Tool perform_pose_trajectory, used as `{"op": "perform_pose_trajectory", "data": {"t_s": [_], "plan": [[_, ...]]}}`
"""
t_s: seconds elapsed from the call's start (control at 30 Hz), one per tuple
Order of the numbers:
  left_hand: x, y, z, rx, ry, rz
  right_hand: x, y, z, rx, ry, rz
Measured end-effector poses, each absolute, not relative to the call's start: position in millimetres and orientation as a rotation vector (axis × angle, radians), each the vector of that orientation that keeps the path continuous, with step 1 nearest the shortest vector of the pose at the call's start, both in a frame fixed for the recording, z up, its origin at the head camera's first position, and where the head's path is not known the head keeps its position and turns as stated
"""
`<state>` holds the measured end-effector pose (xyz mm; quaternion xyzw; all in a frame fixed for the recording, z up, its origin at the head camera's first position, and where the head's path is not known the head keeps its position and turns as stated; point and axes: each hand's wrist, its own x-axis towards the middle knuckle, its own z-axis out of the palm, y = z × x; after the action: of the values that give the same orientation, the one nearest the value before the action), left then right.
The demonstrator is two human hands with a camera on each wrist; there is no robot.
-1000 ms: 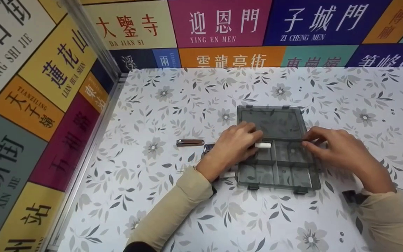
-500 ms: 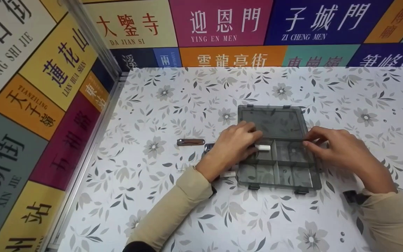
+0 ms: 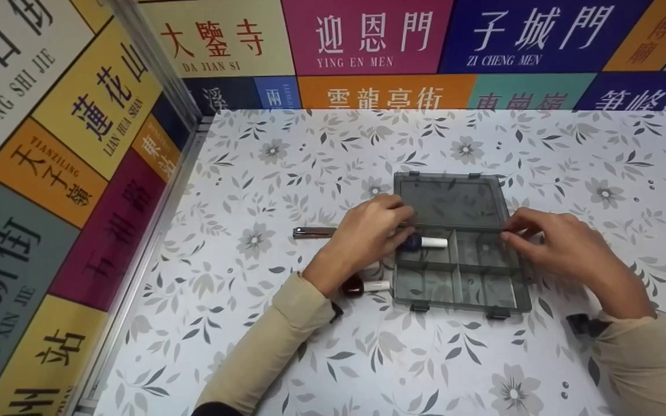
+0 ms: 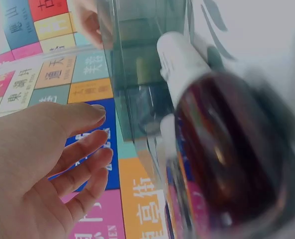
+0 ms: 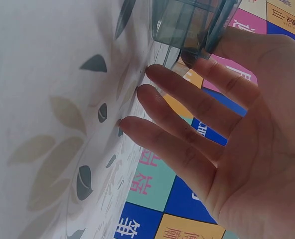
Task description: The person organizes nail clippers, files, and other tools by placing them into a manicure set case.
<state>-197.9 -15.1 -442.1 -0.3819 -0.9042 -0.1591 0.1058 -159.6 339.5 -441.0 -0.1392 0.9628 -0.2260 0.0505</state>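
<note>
An open smoky-clear divided box (image 3: 458, 268) lies with its lid (image 3: 448, 203) folded back, away from the person. A dark blue nail polish bottle (image 3: 411, 242) with a white cap lies sideways in its upper left compartment. My left hand (image 3: 365, 234) is beside that bottle, its fingers loosely bent and holding nothing in the left wrist view. My right hand (image 3: 567, 248) pinches the box's right edge near the hinge between thumb and index finger; its other fingers spread loosely in the right wrist view. A dark red nail polish bottle (image 3: 354, 286) lies left of the box, its white cap towards it.
A nail clipper (image 3: 314, 233) lies on the flowered tabletop (image 3: 263, 346), partly behind the left hand. Printed wall panels (image 3: 367, 37) with large characters border the table at the back and left.
My left hand has let go of the dark blue bottle and drawn back leftward, leaving it in the compartment. The red bottle is now uncovered. My right hand stays at the box edge.
</note>
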Motion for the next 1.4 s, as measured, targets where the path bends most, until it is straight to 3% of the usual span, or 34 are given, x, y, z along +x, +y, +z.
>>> {"op": "perform_pose_trajectory", "data": {"t_s": [0.67,1.4], "plan": [[-195.5,-75.8,-440.0,-1.064,-2.894,-0.609,-160.6,339.3,-441.3,-0.403,2.916,-0.685],[-201.9,-95.3,-439.3,-0.953,-3.145,-0.957,-159.5,338.9,-440.6,-0.422,2.937,-0.674]]}}
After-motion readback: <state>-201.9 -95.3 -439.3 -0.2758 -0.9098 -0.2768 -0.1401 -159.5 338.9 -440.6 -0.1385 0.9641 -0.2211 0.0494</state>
